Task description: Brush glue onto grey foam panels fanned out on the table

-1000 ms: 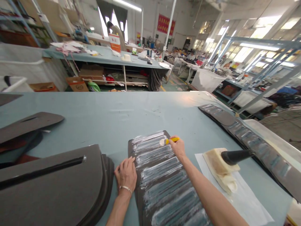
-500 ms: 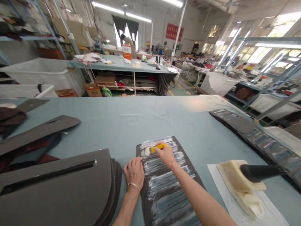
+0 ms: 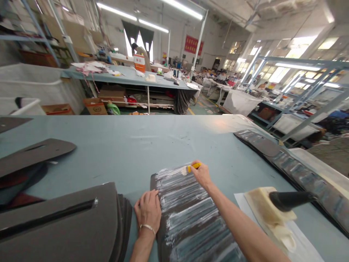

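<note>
A dark panel (image 3: 185, 214) with several slots, streaked with white paste, lies on the blue-green table in front of me. My right hand (image 3: 202, 174) is closed on a yellow brush (image 3: 194, 167), whose pasty bristles touch the panel's far edge near its right corner. Along the panel's left edge, my left hand (image 3: 149, 211) lies flat, fingers on the margin and a bracelet at the wrist. Left of that hand is a stack of dark slotted panels (image 3: 62, 222). To the right, a cream-coloured container (image 3: 261, 203) with a black handle-like piece (image 3: 291, 200) rests on white paper.
More pasted dark panels (image 3: 289, 160) run along the table's right side. Dark curved pieces (image 3: 40, 153) lie at the left. Beyond the table (image 3: 131, 134) stand another table (image 3: 120, 74) with a red-and-white can, white bins (image 3: 29, 80) and a person in the background.
My right hand has moved the brush rightward along the panel's far edge. The view has shifted, so most things appear further left. My left hand still rests at the panel's left edge.
</note>
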`<state>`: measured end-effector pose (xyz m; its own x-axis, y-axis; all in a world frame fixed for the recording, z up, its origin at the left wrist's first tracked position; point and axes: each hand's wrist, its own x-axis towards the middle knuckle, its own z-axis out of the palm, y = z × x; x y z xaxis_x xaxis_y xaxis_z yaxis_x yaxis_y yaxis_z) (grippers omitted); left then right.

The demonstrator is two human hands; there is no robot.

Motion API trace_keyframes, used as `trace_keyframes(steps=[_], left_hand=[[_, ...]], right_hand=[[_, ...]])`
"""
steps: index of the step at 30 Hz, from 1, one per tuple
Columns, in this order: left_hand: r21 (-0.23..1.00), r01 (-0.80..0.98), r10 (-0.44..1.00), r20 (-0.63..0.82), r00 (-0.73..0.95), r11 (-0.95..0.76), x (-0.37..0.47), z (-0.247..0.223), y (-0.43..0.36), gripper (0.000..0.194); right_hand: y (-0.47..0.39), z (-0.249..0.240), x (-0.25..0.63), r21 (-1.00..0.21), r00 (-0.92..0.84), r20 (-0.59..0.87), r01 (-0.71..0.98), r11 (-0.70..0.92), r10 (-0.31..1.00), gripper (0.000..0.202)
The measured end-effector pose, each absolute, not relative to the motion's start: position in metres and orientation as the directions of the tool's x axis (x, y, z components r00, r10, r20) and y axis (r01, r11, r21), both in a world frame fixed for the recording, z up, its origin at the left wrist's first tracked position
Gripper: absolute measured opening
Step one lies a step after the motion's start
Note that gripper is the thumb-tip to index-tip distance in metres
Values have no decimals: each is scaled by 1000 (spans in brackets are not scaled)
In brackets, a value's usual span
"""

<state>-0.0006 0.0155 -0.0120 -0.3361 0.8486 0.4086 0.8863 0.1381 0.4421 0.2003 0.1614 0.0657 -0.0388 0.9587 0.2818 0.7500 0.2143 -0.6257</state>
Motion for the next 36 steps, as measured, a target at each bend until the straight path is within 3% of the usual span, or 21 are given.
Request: trace_keyframes(steps=[3, 5, 9, 12, 17, 22, 30, 36], left_hand=[[448, 881, 843, 408, -350, 148, 0, -13, 17, 25], [458, 877, 842, 410, -351, 143, 1, -12, 17, 24], [462, 878, 841, 420, -340, 125, 0, -10, 16, 24], [460, 879, 845, 416, -337, 125, -1, -11, 17, 24], [482, 868, 848, 404, -342, 121, -1, -11, 18, 25], [490, 861, 853, 384, -353, 135, 0, -12, 16, 26], [643, 757, 849, 330, -412, 117, -9, -12, 2, 28], [588, 807, 875, 360, -324, 57, 4, -8, -26, 29]], right_hand=[[182, 79, 228, -538, 90, 371, 832, 135, 924, 15], [182, 86, 214, -565, 86, 397, 807, 170, 914, 15], [152, 80, 124, -711, -164, 343, 598, 370, 925, 16], [141, 66, 83, -761, -267, 272, 528, 377, 924, 13], [181, 63, 163, -713, -58, 231, 669, 210, 971, 14], [199, 81, 248, -563, 101, 382, 814, 145, 918, 17], [124, 80, 209, -789, 63, 233, 596, 151, 970, 24], [89, 77, 158, -863, -55, 182, 469, 186, 982, 17]])
